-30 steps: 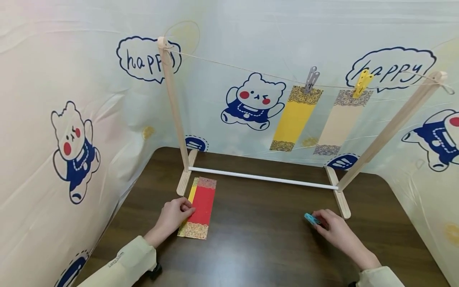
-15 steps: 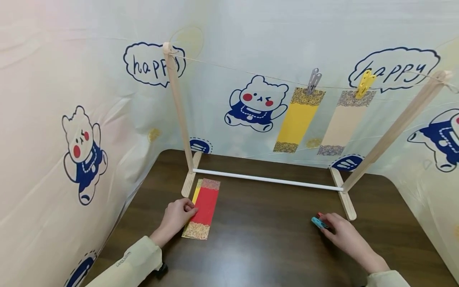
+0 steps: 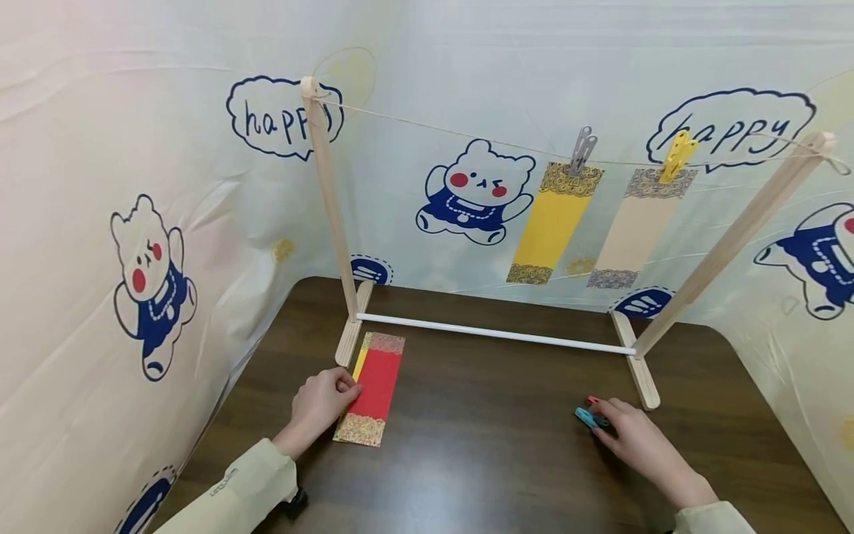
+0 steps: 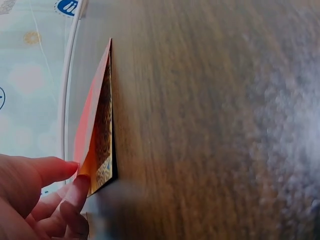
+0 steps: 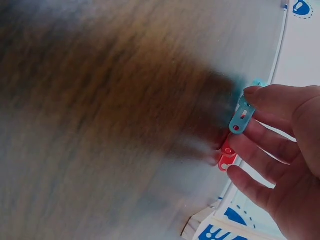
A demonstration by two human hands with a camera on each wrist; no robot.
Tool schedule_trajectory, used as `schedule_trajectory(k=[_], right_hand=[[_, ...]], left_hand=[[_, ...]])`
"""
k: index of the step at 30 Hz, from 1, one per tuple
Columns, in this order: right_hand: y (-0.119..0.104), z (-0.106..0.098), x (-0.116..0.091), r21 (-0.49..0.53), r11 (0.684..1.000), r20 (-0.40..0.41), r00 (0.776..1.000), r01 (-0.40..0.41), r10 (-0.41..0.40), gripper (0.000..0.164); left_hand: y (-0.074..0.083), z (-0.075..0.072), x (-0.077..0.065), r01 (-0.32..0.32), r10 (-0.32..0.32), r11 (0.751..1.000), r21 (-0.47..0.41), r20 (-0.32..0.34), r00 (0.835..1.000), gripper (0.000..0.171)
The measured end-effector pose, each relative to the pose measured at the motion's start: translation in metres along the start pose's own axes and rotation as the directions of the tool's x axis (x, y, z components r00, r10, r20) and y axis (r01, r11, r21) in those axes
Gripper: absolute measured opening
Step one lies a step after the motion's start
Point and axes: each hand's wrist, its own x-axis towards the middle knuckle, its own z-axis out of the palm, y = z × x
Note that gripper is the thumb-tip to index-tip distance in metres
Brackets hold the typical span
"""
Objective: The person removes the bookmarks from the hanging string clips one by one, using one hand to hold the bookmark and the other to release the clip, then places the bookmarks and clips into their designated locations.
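My left hand (image 3: 320, 400) pinches the left edge of a red bookmark-like paper strip (image 3: 378, 382) with patterned ends. In the left wrist view that edge is lifted between thumb and finger. Under it, a yellow strip (image 3: 361, 363) shows along the left side, mostly hidden. My right hand (image 3: 634, 437) pinches a blue clothespin (image 5: 241, 117) between thumb and fingers, low over the table on the right. Just beyond, near the fingertips, is a red clothespin (image 5: 227, 159), partly covered by the hand.
A wooden frame with a left post (image 3: 327, 185), right post (image 3: 734, 237) and white crossbar (image 3: 494, 334) stands at the back. From its string (image 3: 427, 126) hang a yellow strip (image 3: 555, 226) on a grey clothespin (image 3: 583, 150) and a beige strip (image 3: 642, 230) on a yellow clothespin (image 3: 677, 156).
The red clothespin has come into sight behind the blue one as my right fingers shifted slightly. My left hand stays at the red strip. The head view has moved a little.
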Motion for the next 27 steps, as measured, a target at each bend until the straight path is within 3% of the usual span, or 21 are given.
schedule_trajectory(k=[6, 9, 12, 18, 23, 27], right_hand=[[0.005, -0.005, -0.003, -0.004, 1.0, -0.018, 0.999, 0.029, -0.029, 0.036], [0.005, -0.004, -0.007, -0.013, 0.999, -0.003, 1.0, 0.03, -0.03, 0.036], [0.001, 0.0, -0.007, -0.016, 1.0, 0.025, 0.999, 0.023, -0.022, 0.035], [-0.01, 0.01, 0.003, 0.008, 1.0, 0.083, 0.996, 0.018, -0.018, 0.029], [-0.011, 0.003, 0.0, -0.012, 0.999, 0.084, 0.995, -0.048, 0.049, 0.028], [-0.006, -0.006, -0.002, -0.031, 0.999, 0.043, 0.998, -0.04, 0.041, 0.027]], left_hand=[[0.005, 0.002, 0.002, -0.013, 0.014, 0.999, 0.037, -0.009, 1.0, 0.019], [0.005, 0.002, -0.002, -0.009, 0.008, 0.999, 0.036, 0.018, 1.0, 0.018], [0.0, -0.002, -0.007, -0.004, 0.002, 0.999, 0.053, 0.043, 0.999, 0.018], [-0.011, -0.016, -0.013, -0.007, 0.004, 0.993, 0.118, 0.021, 1.0, 0.017], [-0.01, -0.011, -0.009, -0.025, 0.021, 0.994, 0.109, 0.038, 0.999, 0.018], [-0.003, -0.005, 0.0, -0.038, 0.036, 0.996, 0.085, 0.02, 0.999, 0.019]])
